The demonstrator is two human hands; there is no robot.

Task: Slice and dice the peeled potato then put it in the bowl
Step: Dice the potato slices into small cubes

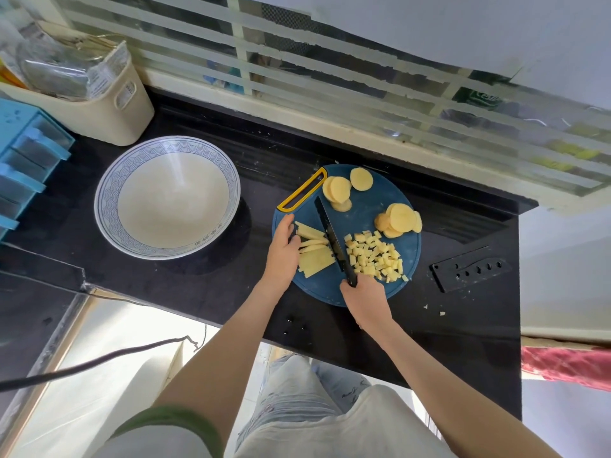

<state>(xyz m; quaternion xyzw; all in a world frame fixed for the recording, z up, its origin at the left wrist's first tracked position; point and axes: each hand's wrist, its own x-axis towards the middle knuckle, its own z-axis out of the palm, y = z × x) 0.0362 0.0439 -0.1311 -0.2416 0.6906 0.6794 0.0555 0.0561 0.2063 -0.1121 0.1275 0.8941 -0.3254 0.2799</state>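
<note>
Black countertop [205,279] runs below a louvred window [330,94] and carries one round blue cutting board [373,206] with a yellow handle loop at its far left edge. One bowl [109,206], white with a blue patterned rim and nothing in it, sits to the left of the board, apart from it. The potato is all on the board, in four lots. Three overlapping round slices [340,190] lie at the far side with a fourth round [361,179] just beside them. A second stack of about four rounds [401,219] is at the right edge. One heap of small cubes [377,257] lies right of the blade, and about five long strips [315,259] lie left of it. The strips have their long axis roughly left to right, tilted a little, crosswise to the knife. The left hand [282,249] rests on their left ends with its fingers curled down over them. The right hand [365,300] grips the handle of the single black knife [330,239] at the board's near edge. The blade points away and slightly left, toward the yellow loop, crossing the strips' right ends. One black sheath [471,272] with a row of holes lies on the counter to the right. One cream basket [109,117] and a blue drawer unit [23,153] stand at the far left.
</note>
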